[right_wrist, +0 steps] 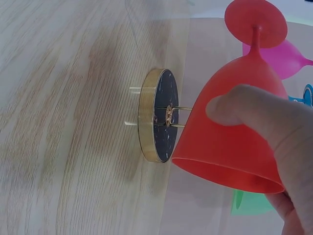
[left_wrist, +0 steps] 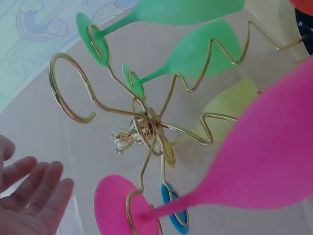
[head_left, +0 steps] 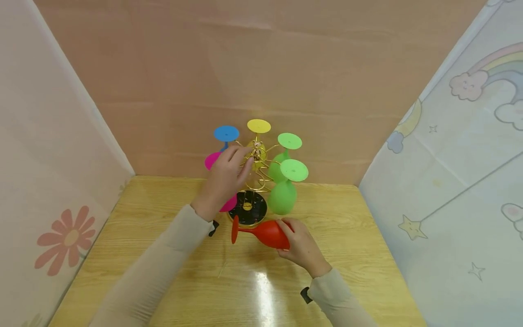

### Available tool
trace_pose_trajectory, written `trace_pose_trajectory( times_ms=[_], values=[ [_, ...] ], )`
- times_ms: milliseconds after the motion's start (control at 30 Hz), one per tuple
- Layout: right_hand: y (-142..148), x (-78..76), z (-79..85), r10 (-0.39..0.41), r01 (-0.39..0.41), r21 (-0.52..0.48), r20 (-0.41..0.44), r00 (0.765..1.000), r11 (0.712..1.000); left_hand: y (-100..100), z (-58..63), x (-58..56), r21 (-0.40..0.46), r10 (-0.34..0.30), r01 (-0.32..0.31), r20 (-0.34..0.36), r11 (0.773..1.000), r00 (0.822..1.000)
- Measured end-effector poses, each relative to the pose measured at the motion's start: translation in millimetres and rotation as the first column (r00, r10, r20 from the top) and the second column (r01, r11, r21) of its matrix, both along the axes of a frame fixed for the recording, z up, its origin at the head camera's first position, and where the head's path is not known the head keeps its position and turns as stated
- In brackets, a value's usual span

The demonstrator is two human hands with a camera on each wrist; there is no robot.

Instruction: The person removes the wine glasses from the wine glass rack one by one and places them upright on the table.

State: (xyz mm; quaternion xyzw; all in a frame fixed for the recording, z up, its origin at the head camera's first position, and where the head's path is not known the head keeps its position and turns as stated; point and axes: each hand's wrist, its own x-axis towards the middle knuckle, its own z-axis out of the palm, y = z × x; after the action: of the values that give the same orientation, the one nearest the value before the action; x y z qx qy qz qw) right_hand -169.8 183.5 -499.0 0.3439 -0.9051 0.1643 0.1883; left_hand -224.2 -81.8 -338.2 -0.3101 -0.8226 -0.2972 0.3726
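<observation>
My right hand (head_left: 300, 245) grips a red plastic goblet (head_left: 269, 234) round its bowl, thumb on the outside. The goblet lies sideways in the head view, foot to the left, in front of the rack's round black base (head_left: 258, 212). In the right wrist view its open rim (right_wrist: 227, 183) shows. My left hand (head_left: 220, 181) is raised beside the top of the gold wire rack (left_wrist: 151, 117), near its small gold bear ornament (head_left: 256, 150). In the left wrist view the fingers (left_wrist: 51, 193) are loosely bent and hold nothing; a gold wire loop (left_wrist: 55, 93) without a goblet is above them.
Goblets hang upside down from the rack: blue (head_left: 226, 133), yellow (head_left: 259, 126), pink (head_left: 212, 160) and two green, one at the back (head_left: 289, 141) and one in front (head_left: 294, 170). The wooden table (head_left: 163, 281) meets a plain back wall and patterned side walls.
</observation>
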Motion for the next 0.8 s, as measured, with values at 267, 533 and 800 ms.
trace_pose_trajectory(
  times_ms=[267, 533, 800],
  values=[
    [2, -0.5, -1.6, -0.005, 0.005, 0.013, -0.014, 1.0, 1.0, -12, -24.7, 41.5, -0.036, -0.045, 0.038, -0.217, 0.999, 0.975],
    [1, 1.5, 3.5, -0.004, 0.004, 0.034, -0.015, 1.0, 0.999, -8, -63.3, 72.6, -0.176, -0.114, 0.087, -0.148, 0.98, 0.982],
    [-2, 3.0, 5.2, 0.006, -0.005, 0.032, -0.018, 1.0, 0.999, -1, -97.9, 69.8, -0.267, -0.095, 0.089, -0.008, 0.96, 0.995]
  ],
)
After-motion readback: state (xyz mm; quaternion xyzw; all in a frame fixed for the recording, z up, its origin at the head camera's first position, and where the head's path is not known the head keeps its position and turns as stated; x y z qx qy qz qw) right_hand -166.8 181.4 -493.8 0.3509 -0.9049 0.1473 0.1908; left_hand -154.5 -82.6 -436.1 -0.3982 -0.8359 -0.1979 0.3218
